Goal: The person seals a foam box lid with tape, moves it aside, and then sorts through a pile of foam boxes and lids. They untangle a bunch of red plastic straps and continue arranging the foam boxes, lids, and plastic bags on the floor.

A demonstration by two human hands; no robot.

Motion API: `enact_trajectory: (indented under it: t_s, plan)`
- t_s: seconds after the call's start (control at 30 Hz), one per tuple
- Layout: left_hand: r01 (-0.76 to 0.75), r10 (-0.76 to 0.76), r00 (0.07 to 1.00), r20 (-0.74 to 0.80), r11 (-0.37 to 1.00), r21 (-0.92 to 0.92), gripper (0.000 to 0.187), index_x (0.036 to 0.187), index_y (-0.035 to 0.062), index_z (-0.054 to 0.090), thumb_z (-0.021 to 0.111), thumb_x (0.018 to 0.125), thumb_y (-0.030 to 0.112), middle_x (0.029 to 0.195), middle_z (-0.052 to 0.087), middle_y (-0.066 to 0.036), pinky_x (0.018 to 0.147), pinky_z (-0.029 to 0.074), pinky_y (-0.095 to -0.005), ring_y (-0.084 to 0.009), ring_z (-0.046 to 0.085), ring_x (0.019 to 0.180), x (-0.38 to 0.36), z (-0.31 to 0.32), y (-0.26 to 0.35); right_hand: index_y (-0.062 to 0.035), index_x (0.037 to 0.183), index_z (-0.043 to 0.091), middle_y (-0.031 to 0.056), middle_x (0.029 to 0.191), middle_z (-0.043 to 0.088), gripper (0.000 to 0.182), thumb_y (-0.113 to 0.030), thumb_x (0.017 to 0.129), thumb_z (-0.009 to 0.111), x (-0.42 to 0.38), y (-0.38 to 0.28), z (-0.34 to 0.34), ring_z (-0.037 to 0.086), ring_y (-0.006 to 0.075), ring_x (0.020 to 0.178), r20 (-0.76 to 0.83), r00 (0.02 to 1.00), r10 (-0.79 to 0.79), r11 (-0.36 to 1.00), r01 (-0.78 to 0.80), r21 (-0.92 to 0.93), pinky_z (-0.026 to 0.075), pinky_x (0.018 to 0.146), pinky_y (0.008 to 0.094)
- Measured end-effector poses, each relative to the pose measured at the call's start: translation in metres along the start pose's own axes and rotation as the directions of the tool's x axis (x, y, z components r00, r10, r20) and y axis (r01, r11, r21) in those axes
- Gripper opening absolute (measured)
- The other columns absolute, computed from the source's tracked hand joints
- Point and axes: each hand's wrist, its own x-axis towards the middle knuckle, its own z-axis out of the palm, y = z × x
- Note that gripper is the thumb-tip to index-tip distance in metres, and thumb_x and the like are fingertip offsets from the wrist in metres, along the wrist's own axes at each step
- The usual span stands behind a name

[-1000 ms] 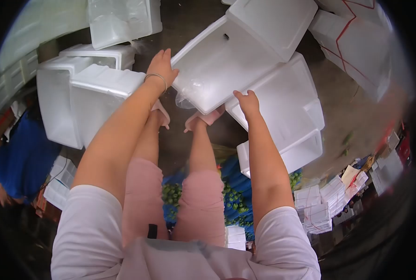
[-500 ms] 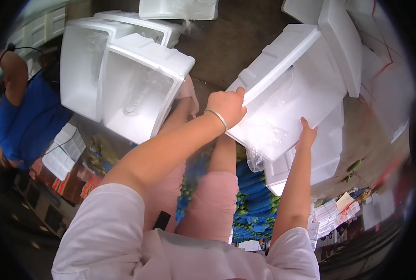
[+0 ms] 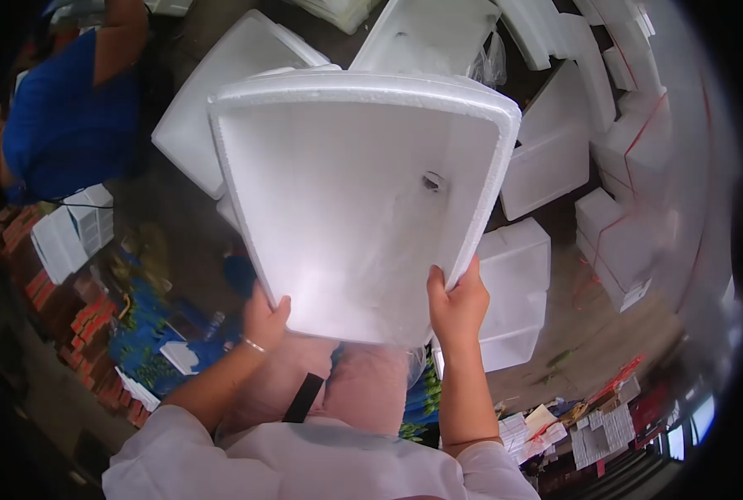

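A white foam box is held up in front of my body, its open side facing me. My left hand, with a bracelet at the wrist, grips the box's lower left edge, thumb inside. On the opposite side my right hand grips the right wall near the bottom, thumb over the rim. Inside the box a small dark spot or hole shows on the right. A bit of clear plastic hangs below it, beside my leg; where it is attached is hidden.
More foam boxes lie behind: one tilted at left, one at the top with clear plastic, and another at right. Strapped white boxes stand far right. A person in a blue shirt is at left. Blue-wrapped greens lie below.
The foam box has come from the right to the centre and turned to face me. My left hand has shifted down and left, my right hand left and down; both hold its sides.
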Motion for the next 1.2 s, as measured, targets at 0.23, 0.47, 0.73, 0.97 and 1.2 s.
enact_trajectory:
  t_s: [0.23, 0.47, 0.73, 0.97, 1.2]
  plan:
    - [-0.018, -0.140, 0.902, -0.409, 0.933, -0.359, 0.048, 0.127, -0.0071, 0.038, 0.055, 0.083, -0.001, 0.122, 0.053, -0.015, 0.099, 0.036, -0.0329, -0.0233, 0.051, 0.111, 0.051, -0.068, -0.146, -0.0016, 0.131, 0.043, 0.0192, 0.125, 0.053, 0.071, -0.035, 0.076, 0.073, 0.133, -0.033, 0.142, 0.051, 0.0322, 0.117, 0.128, 0.878, -0.461, 0.885, 0.465, -0.001, 0.043, 0.096, 0.0380]
    - [0.042, -0.329, 0.874, -0.358, 0.785, -0.618, 0.047, 0.129, -0.0023, 0.040, 0.055, 0.084, 0.000, 0.121, 0.054, -0.012, 0.096, 0.040, -0.0316, -0.0193, 0.052, 0.108, 0.097, -0.093, -0.238, -0.0085, 0.124, 0.052, 0.0157, 0.114, 0.061, 0.051, -0.029, 0.080, 0.067, 0.213, -0.011, 0.206, 0.061, 0.0321, 0.100, 0.237, 0.947, -0.215, 0.829, 0.306, -0.468, 0.049, 0.083, 0.0424]
    - [0.099, -0.420, 0.864, -0.278, 0.682, -0.724, 0.040, 0.123, 0.0010, 0.043, 0.054, 0.084, 0.004, 0.111, 0.055, -0.010, 0.081, 0.049, -0.0330, -0.0191, 0.057, 0.097, 0.112, -0.088, -0.252, -0.0211, 0.112, 0.063, 0.0085, 0.083, 0.068, 0.034, -0.031, 0.080, 0.066, 0.208, -0.055, 0.196, 0.065, 0.0290, 0.079, -0.089, 0.978, -0.186, 0.903, 0.134, -0.409, 0.050, 0.072, 0.0404]
    - [0.156, -0.466, 0.869, -0.167, 0.578, -0.801, 0.043, 0.124, -0.0003, 0.044, 0.056, 0.084, 0.005, 0.115, 0.056, -0.010, 0.091, 0.043, -0.0326, -0.0188, 0.055, 0.101, 0.127, -0.100, -0.208, -0.0201, 0.114, 0.062, 0.0096, 0.087, 0.068, 0.037, -0.032, 0.079, 0.067, 0.243, -0.084, 0.194, 0.066, 0.0284, 0.081, -0.098, 0.974, -0.206, 0.901, 0.149, -0.408, 0.050, 0.074, 0.0396]
    - [0.146, -0.444, 0.877, -0.182, 0.609, -0.779, 0.042, 0.124, -0.0006, 0.043, 0.057, 0.084, 0.006, 0.113, 0.056, -0.011, 0.086, 0.047, -0.0329, -0.0193, 0.056, 0.101, 0.124, -0.093, -0.193, -0.0033, 0.129, 0.046, 0.0185, 0.113, 0.061, 0.059, -0.030, 0.080, 0.066, 0.285, -0.073, 0.195, 0.061, 0.0328, 0.102, 0.188, 0.968, -0.168, 0.877, 0.233, -0.420, 0.047, 0.087, 0.0403]
